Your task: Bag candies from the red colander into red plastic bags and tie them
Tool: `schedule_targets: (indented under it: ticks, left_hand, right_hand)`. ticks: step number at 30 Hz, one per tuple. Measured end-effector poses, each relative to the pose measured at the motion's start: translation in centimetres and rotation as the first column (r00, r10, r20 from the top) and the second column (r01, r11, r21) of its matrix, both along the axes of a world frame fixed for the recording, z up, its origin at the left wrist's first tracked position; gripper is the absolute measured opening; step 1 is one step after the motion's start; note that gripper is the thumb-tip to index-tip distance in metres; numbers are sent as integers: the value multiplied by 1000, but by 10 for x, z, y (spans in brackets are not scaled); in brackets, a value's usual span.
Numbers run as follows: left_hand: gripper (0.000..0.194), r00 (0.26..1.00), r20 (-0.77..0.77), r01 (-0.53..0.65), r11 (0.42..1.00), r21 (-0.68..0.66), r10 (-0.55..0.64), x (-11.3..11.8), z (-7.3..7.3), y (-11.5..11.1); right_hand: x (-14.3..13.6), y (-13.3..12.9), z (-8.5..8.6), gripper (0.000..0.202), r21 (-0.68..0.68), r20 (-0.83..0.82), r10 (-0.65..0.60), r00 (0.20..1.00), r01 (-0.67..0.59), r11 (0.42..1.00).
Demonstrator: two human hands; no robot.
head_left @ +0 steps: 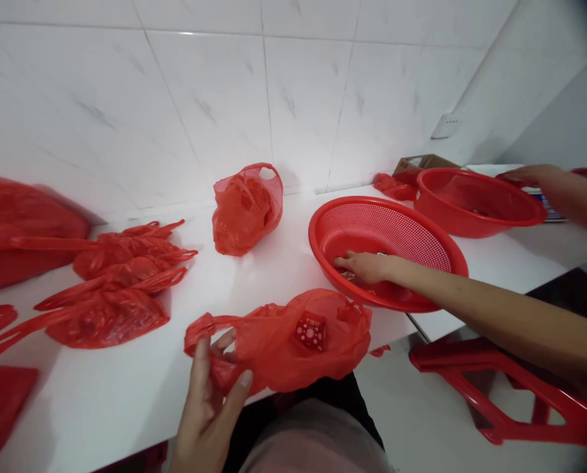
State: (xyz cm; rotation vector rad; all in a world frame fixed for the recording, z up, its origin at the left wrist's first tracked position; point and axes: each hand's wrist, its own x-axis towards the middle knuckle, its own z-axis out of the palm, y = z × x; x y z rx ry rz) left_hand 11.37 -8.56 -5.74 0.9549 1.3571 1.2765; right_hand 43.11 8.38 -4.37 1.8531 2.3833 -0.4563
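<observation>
Near the table's front edge, my left hand (214, 401) is wrapped round the handle end of a red plastic bag (278, 355). A small dark red packet with white dots (310, 332) shows at that bag's right part. My right hand (365, 266) reaches down into a red perforated basket (396, 220), its fingers closed at some small items (348, 274) on the bottom. What the fingertips grip there is too small to make out.
Several tied red bags (110, 289) lie on the white table (199, 289) at the left. A crumpled red bag (246, 210) stands near the wall. At the right are another red basin (480, 220), another person's hand (534, 176) and a red stool (500, 381).
</observation>
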Motion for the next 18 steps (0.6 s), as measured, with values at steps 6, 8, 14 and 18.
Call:
schedule_targets:
  ticks: [6,8,14,18]
  left_hand:
    - [81,1000,-22,-3,1000,9,4,-10,-4,-1]
    - [81,999,-40,-22,1000,18,23,-12,-3,0]
    - [81,1000,-8,-12,997,71,13,-14,-7,5]
    - [86,1000,-6,28,997,78,-28,-5,-4,9]
  right_hand:
    - [8,12,-16,14,-166,-107,76,991,-93,982]
    - [18,16,-1,17,-217,-234,12,972,-65,974]
    - [0,-25,75,31,-260,-791,-159,590,-89,961]
    - [-57,-75,77,34,-236,-828,3,561,-354,905]
